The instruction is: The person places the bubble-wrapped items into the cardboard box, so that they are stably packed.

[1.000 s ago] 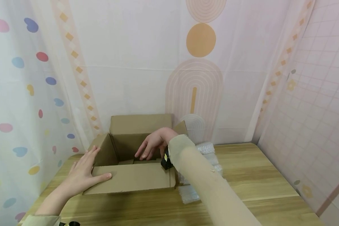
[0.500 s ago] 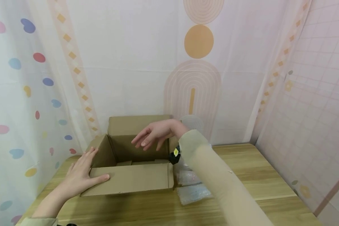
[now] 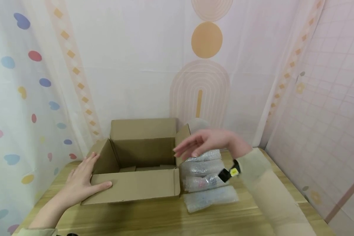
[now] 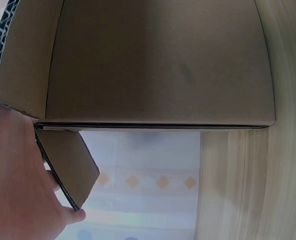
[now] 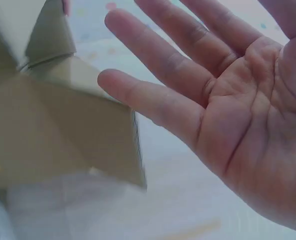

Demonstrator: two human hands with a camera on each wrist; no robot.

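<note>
Cardboard is what I am steadying on the left: an open brown corrugated cardboard box (image 3: 141, 164) is sitting on the pale wooden table (image 3: 253, 209), a little left of centre and close to the patterned white backdrop curtain (image 3: 135, 65). My left hand (image 3: 82, 183) is lying flat, fingers straight and spread, pressing on the near-left corner where the front flap folds outward; it is not curling round anything. I am judging the box to be light and fairly stiff in its walls but floppy at the flaps, so I am reckoning the corners and the creased edges are the places to hold it, not the loose flaps. From the head view nothing is showing inside it.

Just right of the box, touching its side wall, clear bubble-wrapped bundles (image 3: 205, 183) are lying in a row running from far to near. I am counting four of them, though the farthest one is partly hidden behind my fingers. I am judging these to be soft, light and slightly slippery in their plastic, with whatever is inside possibly fragile, so I am thinking a broad grasp across the middle of one bundle is safest.

My right hand (image 3: 207, 142) is hovering above the far bundles, palm down, fingers straight and loosely fanned, holding nothing and touching nothing that I can see.

Counted: one box, four bundles, two hands.
</note>
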